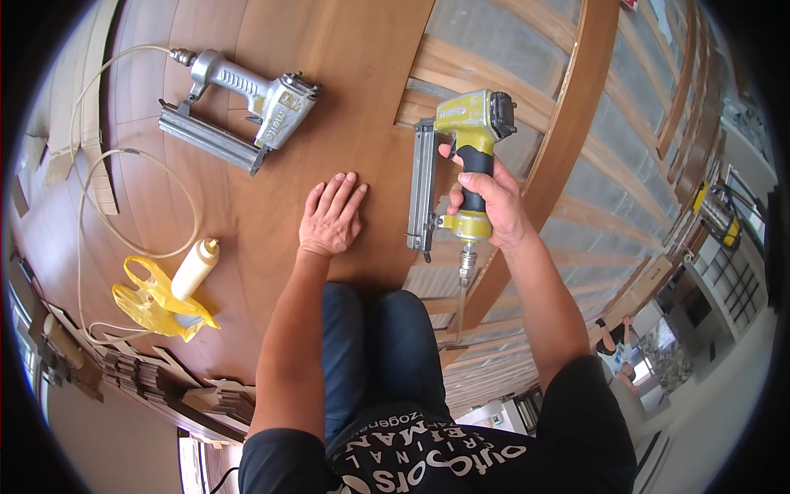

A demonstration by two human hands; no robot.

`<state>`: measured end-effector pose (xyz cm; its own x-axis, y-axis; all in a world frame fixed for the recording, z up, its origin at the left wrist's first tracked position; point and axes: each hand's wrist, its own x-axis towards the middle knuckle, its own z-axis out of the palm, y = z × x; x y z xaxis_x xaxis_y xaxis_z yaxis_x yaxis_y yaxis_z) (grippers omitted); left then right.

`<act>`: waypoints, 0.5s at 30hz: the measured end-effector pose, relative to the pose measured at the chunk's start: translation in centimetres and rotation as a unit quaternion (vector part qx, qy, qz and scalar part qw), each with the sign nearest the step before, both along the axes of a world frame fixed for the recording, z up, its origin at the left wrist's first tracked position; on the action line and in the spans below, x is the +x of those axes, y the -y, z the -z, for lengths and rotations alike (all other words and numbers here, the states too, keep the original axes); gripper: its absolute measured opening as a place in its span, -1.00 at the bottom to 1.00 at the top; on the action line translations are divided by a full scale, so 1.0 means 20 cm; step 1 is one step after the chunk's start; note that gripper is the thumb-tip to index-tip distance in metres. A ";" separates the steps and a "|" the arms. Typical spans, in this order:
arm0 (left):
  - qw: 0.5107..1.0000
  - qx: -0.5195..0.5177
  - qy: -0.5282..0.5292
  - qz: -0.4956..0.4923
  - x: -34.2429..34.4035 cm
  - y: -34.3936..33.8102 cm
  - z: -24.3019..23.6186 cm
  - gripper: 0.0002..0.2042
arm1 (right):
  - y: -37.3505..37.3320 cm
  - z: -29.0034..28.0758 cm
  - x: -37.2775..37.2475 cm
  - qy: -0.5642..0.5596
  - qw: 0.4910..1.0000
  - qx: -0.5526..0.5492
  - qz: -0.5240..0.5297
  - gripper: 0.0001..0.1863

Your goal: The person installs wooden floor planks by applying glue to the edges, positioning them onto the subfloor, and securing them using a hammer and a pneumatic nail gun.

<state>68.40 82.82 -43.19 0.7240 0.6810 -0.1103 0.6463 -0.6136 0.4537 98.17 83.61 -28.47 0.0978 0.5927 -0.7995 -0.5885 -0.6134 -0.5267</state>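
one yellow-green nail gun point(462, 115), black-gripped, inside curled right hand point(499, 198); left hand point(332, 216) empty, flat on brown boards point(362, 99)

It was an indoor building site: a wooden floor point(354, 90) met, at its right edge, bare battens point(621, 177) over greyish sheeting point(494, 41); a silver nail gun point(284, 114) and a yellow-green nail gun point(469, 115) were out, and plank stacks point(136, 375) lined its lower-left edge.

R hand point(496, 204) hides pt. of yel.-grn nailer's point(475, 165) grip; yel. bag's point(148, 306) contents unclear.
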 end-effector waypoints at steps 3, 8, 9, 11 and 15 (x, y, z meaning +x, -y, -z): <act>1.000 0.006 0.002 -0.005 0.00 0.01 0.00 -0.47 | -0.04 0.00 0.03 -0.008 1.000 -0.021 -0.011 -0.54; 1.000 0.004 -0.009 0.002 0.01 0.01 0.02 -0.46 | -0.15 -0.02 0.08 -0.008 0.995 -0.060 -0.078 -0.69; 1.000 0.003 -0.012 0.000 0.01 0.01 0.02 -0.45 | -0.16 -0.02 0.09 -0.005 0.993 -0.074 -0.091 -0.70; 1.000 -0.002 -0.012 0.004 0.01 0.01 0.02 -0.44 | -0.17 -0.03 0.09 -0.007 0.993 -0.078 -0.089 -0.70; 1.000 -0.006 -0.028 0.009 0.01 0.02 0.04 -0.43 | -0.16 -0.05 0.12 -0.004 0.992 -0.105 -0.065 -0.68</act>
